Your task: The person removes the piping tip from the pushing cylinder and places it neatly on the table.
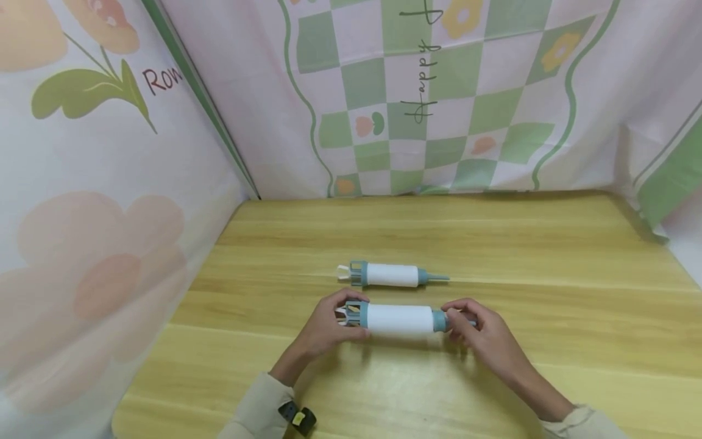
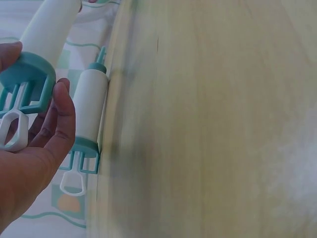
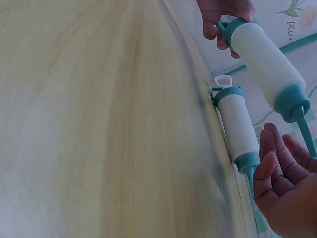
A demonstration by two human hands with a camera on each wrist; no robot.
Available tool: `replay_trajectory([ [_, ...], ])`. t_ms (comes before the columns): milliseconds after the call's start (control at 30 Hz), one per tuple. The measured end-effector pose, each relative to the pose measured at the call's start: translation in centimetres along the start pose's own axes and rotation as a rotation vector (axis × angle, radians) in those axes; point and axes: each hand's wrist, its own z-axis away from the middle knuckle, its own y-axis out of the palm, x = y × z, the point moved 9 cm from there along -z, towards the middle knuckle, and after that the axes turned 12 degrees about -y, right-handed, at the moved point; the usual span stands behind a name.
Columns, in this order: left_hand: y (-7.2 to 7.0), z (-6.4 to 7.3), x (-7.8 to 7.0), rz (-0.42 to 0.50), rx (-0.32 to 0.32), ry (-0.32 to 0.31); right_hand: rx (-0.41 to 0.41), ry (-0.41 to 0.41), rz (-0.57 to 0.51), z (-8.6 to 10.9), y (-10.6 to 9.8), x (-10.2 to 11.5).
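My left hand (image 1: 323, 329) grips a white piping syringe (image 1: 399, 318) by the green collar at its handle end, thumb on one side and fingers on the other. White plunger loop (image 2: 15, 130) pokes out beside that palm. The syringe is held off the table, roughly level, its slim green nozzle (image 3: 302, 126) on the right. At this nozzle is my right hand (image 1: 493, 341), its fingers loosely bent and spread in the right wrist view, not closed round it. Any contact there is unclear. A second, similar piping syringe (image 1: 392, 275) lies just beyond, nozzle also to the right.
The wood-grain table (image 1: 274, 244) extends all round the hands. A patterned cloth (image 1: 406, 146) hangs along its back edge, and a flowered cloth (image 1: 109, 256) covers the left side. A dark band (image 1: 298, 418) sits on the left sleeve.
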Motion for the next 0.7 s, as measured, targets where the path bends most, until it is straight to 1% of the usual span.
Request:
replay_trajectory([
  [167,0.11,0.01,0.15,0.006,0.005,-0.003,-0.018,0.056,-0.008,0.08,0.04,-0.37],
  [267,0.12,0.00,0.19,0.012,0.007,-0.007,-0.022,0.073,-0.028,0.07,0.19,-0.38],
  [500,0.08,-0.03,0.18,0.011,0.005,-0.015,-0.018,0.061,-0.084,0.02,0.56,0.02],
  [700,0.16,0.02,0.11,0.014,0.013,-0.015,0.006,0.051,-0.137,0.21,0.67,0.15],
])
